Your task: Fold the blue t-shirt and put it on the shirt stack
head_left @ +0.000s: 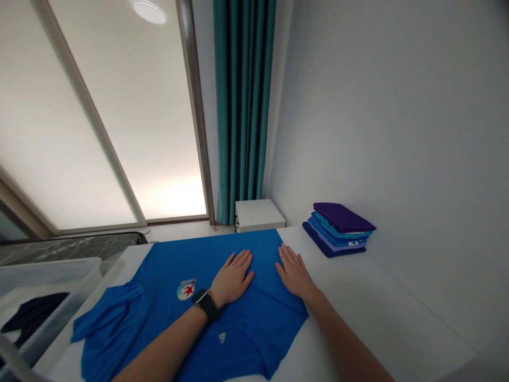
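A blue T-shirt [159,318] with a round red-and-white emblem and a small white logo lies spread out on the white table [397,318]. My left hand [233,277], with a dark watch [205,305] on its wrist, rests flat on the middle of the shirt, fingers together and stretched out. Against the shirt's right edge my right hand [293,271] lies flat too, its fingers extended toward the far side. Neither hand grips anything. Creases run across the fabric between and below the hands, and one sleeve is rumpled at the left.
Several folded clothes in purple and blues form a stack [338,229] at the back right, near the wall. A clear plastic bin [85,297] with dark clothing inside stands at the left. Beyond the table are a white cabinet [260,213] and a green curtain [244,106].
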`<state>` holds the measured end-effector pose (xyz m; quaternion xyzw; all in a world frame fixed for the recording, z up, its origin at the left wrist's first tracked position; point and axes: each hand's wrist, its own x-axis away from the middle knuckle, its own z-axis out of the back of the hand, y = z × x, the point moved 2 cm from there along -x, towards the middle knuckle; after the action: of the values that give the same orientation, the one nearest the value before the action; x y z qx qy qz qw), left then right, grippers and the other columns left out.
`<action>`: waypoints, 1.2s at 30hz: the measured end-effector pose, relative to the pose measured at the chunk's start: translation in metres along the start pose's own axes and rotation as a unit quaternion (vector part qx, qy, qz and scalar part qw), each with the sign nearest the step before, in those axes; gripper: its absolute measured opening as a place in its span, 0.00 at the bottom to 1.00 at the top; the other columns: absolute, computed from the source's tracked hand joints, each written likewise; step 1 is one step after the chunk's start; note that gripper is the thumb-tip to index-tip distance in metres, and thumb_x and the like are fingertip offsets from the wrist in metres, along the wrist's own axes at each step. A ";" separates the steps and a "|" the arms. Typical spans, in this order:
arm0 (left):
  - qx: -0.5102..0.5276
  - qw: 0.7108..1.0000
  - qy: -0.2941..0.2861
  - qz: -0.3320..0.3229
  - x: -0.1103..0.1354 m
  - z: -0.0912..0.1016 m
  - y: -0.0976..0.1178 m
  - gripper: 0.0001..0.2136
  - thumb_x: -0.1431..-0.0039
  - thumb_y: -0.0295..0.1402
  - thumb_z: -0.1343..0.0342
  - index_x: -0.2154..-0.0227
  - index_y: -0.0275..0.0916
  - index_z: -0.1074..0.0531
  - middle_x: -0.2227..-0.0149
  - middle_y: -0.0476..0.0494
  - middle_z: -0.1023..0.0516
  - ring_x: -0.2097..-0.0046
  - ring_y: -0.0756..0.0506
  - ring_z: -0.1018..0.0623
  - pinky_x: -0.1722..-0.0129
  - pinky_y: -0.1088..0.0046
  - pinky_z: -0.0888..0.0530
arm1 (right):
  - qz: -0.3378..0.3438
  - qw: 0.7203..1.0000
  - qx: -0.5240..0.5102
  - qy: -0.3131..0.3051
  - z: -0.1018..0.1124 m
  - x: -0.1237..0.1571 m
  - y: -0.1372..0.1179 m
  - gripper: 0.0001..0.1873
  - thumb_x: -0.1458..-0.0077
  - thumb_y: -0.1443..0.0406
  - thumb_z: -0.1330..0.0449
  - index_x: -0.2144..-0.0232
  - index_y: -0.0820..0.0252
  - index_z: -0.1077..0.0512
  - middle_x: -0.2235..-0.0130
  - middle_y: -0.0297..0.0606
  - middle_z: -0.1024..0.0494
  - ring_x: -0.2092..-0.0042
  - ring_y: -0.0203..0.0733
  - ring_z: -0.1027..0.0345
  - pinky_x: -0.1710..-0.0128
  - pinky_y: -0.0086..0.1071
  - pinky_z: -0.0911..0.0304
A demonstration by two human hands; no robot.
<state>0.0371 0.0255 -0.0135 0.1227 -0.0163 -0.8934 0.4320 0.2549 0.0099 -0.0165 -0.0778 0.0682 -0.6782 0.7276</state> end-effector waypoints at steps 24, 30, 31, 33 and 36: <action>-0.003 1.000 -0.015 0.004 0.000 0.002 0.000 0.26 0.32 0.44 0.63 0.36 0.38 0.45 0.34 0.41 0.44 0.33 0.43 0.44 0.35 0.57 0.46 | 0.019 1.000 0.008 -0.001 -0.008 -0.021 -0.027 0.36 0.36 0.52 0.65 0.33 0.68 0.55 0.31 0.41 0.57 0.31 0.42 0.68 0.34 0.44 0.72; -0.005 1.000 -0.018 0.006 0.000 0.003 0.000 0.26 0.32 0.45 0.63 0.36 0.39 0.45 0.34 0.42 0.44 0.34 0.43 0.43 0.35 0.58 0.46 | 0.029 1.000 0.002 -0.005 -0.005 -0.018 -0.024 0.36 0.36 0.51 0.65 0.33 0.68 0.54 0.31 0.41 0.57 0.31 0.41 0.68 0.34 0.44 0.72; -0.003 1.000 -0.018 0.005 0.000 0.003 0.000 0.26 0.32 0.45 0.63 0.36 0.39 0.45 0.34 0.42 0.44 0.34 0.43 0.43 0.35 0.57 0.46 | 0.030 1.000 0.001 -0.007 -0.005 -0.017 -0.023 0.36 0.36 0.52 0.65 0.33 0.68 0.54 0.31 0.41 0.57 0.31 0.42 0.68 0.34 0.43 0.72; 0.001 1.000 -0.015 0.003 0.000 0.002 0.000 0.26 0.32 0.45 0.63 0.36 0.39 0.45 0.34 0.42 0.44 0.34 0.42 0.43 0.35 0.57 0.46 | 0.029 1.000 0.001 -0.010 -0.004 -0.015 -0.020 0.36 0.36 0.52 0.64 0.33 0.69 0.55 0.31 0.41 0.58 0.31 0.42 0.68 0.34 0.43 0.71; 0.003 1.000 -0.005 0.001 0.000 0.001 -0.001 0.26 0.32 0.45 0.63 0.36 0.39 0.45 0.34 0.42 0.43 0.34 0.42 0.43 0.35 0.57 0.46 | 0.029 0.999 0.001 -0.017 -0.002 -0.012 -0.015 0.36 0.36 0.52 0.64 0.33 0.68 0.54 0.31 0.42 0.58 0.31 0.43 0.68 0.34 0.43 0.70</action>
<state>0.0362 0.0261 -0.0129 0.1199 -0.0214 -0.8933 0.4327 0.2387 0.0210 -0.0156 -0.0870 0.0571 -0.6556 0.7479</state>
